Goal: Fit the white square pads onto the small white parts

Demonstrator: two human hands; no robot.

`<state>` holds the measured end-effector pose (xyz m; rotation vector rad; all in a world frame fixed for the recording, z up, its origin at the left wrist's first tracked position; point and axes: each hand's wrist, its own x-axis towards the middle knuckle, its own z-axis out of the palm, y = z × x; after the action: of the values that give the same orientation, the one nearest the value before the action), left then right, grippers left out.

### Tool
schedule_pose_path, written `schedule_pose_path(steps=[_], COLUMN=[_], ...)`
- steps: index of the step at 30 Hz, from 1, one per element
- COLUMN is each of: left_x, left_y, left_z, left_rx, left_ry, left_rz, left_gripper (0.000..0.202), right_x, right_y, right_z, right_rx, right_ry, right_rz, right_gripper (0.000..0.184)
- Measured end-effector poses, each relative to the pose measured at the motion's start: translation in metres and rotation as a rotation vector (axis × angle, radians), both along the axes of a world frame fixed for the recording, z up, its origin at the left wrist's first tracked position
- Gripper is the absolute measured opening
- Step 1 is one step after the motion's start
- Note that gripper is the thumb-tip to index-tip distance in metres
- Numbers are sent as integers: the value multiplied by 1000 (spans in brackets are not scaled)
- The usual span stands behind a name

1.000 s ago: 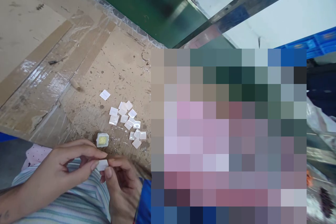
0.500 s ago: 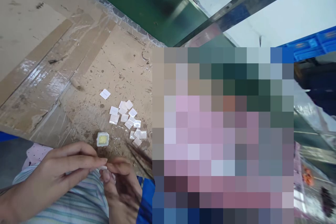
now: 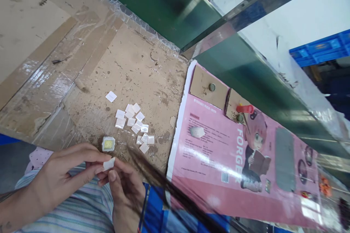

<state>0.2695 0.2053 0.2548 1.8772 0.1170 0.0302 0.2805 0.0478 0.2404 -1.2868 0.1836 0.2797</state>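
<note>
My left hand (image 3: 62,178) and my right hand (image 3: 125,193) meet at the near edge of the table, over my striped lap. Between the fingertips of both hands is a small white square piece (image 3: 108,164). Just beyond the fingers, a white square with a yellow-green centre (image 3: 108,144) lies on the cardboard. Farther on, several loose white square pieces (image 3: 133,125) lie scattered, with one white square (image 3: 111,96) apart at the top.
The table is covered in taped brown cardboard (image 3: 41,62). A pink printed poster (image 3: 218,153) lies to the right, with a red cylinder (image 3: 245,109) and a bottle cap (image 3: 212,87) near its top. A green metal frame (image 3: 169,3) runs behind. Blurred dark hair strands (image 3: 164,185) cross the foreground.
The white piece between my fingers has turned and now shows more above the fingertips. The view shifted slightly, and the poster on the right is now visible.
</note>
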Motion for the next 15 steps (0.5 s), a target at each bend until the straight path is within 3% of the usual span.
schedule_pose_path(steps=[5, 9, 15], left_x=[-3, -5, -4], left_y=[-1, -1, 0], left_z=[-3, -4, -2], left_rx=[-27, 3, -9], left_ry=[76, 100, 124], left_rz=[74, 105, 95], left_gripper=[13, 12, 5], right_x=[-2, 3, 13], right_y=[-5, -11, -25], right_z=[-1, -1, -6], right_rx=[-106, -330, -614], right_ry=[-127, -307, -802], right_rz=[22, 38, 260], right_gripper=[9, 7, 49])
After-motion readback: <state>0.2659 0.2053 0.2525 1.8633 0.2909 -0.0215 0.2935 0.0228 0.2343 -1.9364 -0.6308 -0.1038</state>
